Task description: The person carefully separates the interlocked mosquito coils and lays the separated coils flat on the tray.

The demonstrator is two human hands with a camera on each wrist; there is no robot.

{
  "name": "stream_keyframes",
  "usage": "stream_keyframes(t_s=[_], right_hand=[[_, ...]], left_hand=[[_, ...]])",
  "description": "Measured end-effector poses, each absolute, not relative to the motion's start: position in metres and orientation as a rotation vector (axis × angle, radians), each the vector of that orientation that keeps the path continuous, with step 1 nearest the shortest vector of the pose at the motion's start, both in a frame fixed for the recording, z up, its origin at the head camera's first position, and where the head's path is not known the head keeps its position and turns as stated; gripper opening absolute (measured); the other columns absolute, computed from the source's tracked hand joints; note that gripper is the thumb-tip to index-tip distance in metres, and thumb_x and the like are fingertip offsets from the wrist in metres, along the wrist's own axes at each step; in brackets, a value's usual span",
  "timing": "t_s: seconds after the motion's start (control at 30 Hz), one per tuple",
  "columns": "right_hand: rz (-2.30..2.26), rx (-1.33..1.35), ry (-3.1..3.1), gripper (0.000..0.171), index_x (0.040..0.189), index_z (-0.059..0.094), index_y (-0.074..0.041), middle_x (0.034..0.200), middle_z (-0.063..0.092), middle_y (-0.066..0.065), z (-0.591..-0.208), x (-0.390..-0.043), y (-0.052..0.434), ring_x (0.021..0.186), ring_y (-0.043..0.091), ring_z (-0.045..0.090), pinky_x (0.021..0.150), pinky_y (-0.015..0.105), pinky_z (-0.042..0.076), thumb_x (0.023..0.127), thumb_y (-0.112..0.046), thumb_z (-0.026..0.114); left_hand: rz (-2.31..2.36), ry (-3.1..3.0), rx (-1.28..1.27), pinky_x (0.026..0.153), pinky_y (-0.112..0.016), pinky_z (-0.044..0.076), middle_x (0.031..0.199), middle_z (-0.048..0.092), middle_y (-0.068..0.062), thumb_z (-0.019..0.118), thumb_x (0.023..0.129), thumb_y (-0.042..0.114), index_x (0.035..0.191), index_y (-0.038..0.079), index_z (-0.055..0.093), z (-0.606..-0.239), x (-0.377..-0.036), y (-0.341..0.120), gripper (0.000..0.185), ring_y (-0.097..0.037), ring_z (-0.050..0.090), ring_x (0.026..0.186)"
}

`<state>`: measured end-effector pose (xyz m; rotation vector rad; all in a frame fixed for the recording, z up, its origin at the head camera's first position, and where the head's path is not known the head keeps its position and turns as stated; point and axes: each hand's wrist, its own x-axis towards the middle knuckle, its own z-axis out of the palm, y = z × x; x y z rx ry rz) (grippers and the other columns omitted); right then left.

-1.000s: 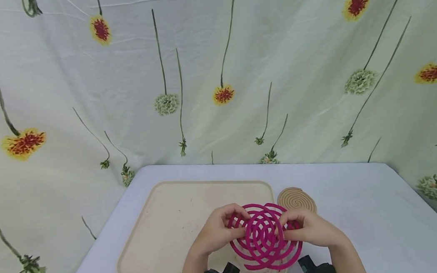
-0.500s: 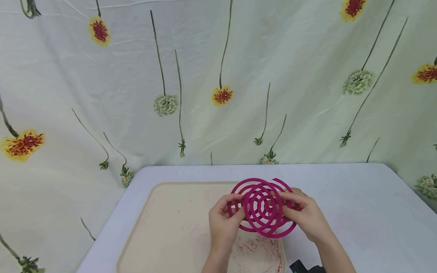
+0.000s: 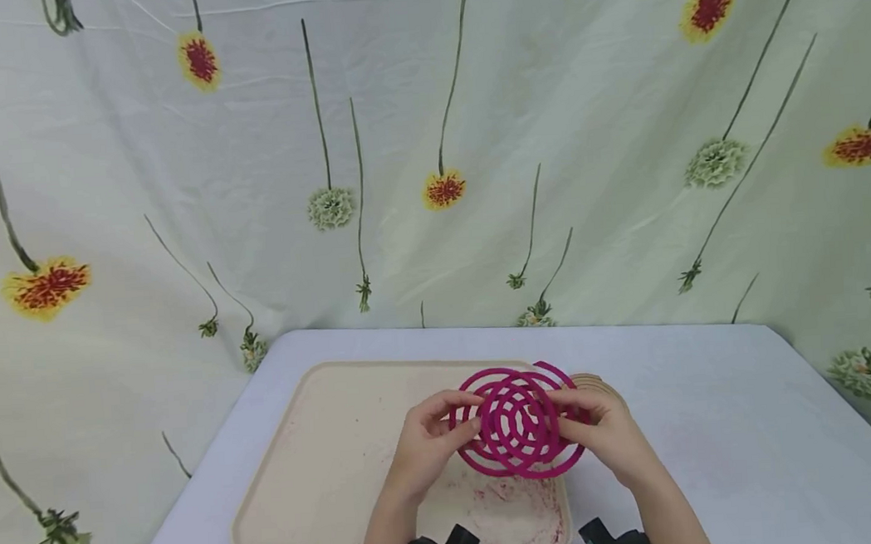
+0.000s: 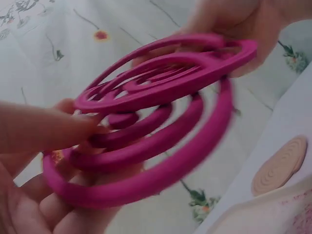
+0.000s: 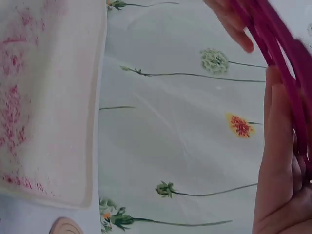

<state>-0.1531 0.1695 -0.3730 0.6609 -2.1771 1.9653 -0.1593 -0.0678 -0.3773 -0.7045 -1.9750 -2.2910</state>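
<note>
- Both hands pinch the magenta double coil [image 3: 518,421] from opposite sides in the head view; the left hand [image 3: 425,446] curls thumb and fingers round its left rim, the right hand [image 3: 608,432] holds its right rim; the coil is lifted, tilted up toward the camera, above the right end of the beige tray [image 3: 328,470]; pink crumbs [image 3: 513,500] lie on the tray beneath it; a tan coil [image 3: 600,384] rests on the white table [image 3: 753,452] just behind the right hand, partly hidden.
- From the left wrist view, the coil [image 4: 156,122] shows as two interlocked spirals already sprung apart at one side; the left fingers [image 4: 44,129] clamp the lower spiral, the other hand [image 4: 239,24] grips the upper one; the tan coil [image 4: 280,165] lies flat on the table beyond.
- From the right wrist view, the right palm and fingers [image 5: 278,161] lie along the coil's edge [image 5: 273,36]; the tray [image 5: 48,97] with its pink dust sits off to one side.
- Judged risk: the thin rings look brittle; pulling unevenly or twisting while they are interlocked could snap a turn; the crumbs suggest the material sheds readily; a loosened pinch could drop a spiral onto the tray and crack it.
</note>
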Motion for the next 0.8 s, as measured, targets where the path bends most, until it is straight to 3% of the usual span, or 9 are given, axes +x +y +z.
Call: stream_keyframes(t_s=[0.17, 0.3, 0.47, 0.67, 0.8], right_hand=[[1.952, 1.027, -2.367, 0.027, 0.109, 0.061, 0.01, 0.103, 0.06, 0.018, -0.371, -0.153, 0.181, 0.086, 0.014, 0.061, 0.07, 0.032, 0.056, 0.083, 0.003, 0.064], [2.001, 1.151, -2.405, 0.027, 0.111, 0.057, 0.006, 0.104, 0.056, 0.024, -0.372, -0.154, 0.181, 0.088, 0.016, 0.061, 0.071, 0.036, 0.057, 0.085, 0.002, 0.062], [1.924, 0.977, -2.366, 0.027, 0.112, 0.057, 0.008, 0.103, 0.059, 0.017, -0.371, -0.154, 0.18, 0.085, 0.01, 0.06, 0.066, 0.033, 0.057, 0.085, 0.006, 0.061], [1.779, 0.666, -2.206, 0.031, 0.111, 0.062, 0.006, 0.105, 0.058, 0.013, -0.371, -0.155, 0.173, 0.091, 0.009, 0.057, 0.071, 0.026, 0.055, 0.081, 0.005, 0.068], [1.826, 0.482, -2.147, 0.032, 0.112, 0.062, 0.006, 0.103, 0.06, 0.007, -0.37, -0.154, 0.167, 0.089, 0.01, 0.062, 0.068, 0.028, 0.056, 0.08, 0.006, 0.068]], left_hand=[[-2.263, -2.166, -1.073, 0.071, -0.03, 0.056, 0.103, 0.057, -0.025, 0.063, 0.083, -0.007, 0.108, -0.009, 0.056, -0.38, -0.161, -0.084, 0.026, -0.014, 0.065, 0.08], [-2.192, -2.241, -1.075, 0.074, -0.036, 0.055, 0.107, 0.059, -0.022, 0.065, 0.082, -0.004, 0.11, -0.004, 0.06, -0.381, -0.16, -0.081, 0.029, -0.022, 0.064, 0.091], [-2.194, -2.177, -0.833, 0.075, -0.036, 0.055, 0.112, 0.06, -0.02, 0.066, 0.081, -0.003, 0.113, -0.001, 0.063, -0.379, -0.158, -0.066, 0.032, -0.033, 0.063, 0.097], [-2.22, -1.944, -0.474, 0.078, -0.034, 0.054, 0.11, 0.062, -0.018, 0.068, 0.081, -0.004, 0.111, -0.001, 0.065, -0.379, -0.154, -0.04, 0.03, -0.026, 0.062, 0.1], [-2.194, -1.815, -0.337, 0.078, -0.033, 0.053, 0.11, 0.063, -0.018, 0.067, 0.083, -0.003, 0.112, -0.001, 0.065, -0.379, -0.15, -0.027, 0.029, -0.027, 0.063, 0.101]])
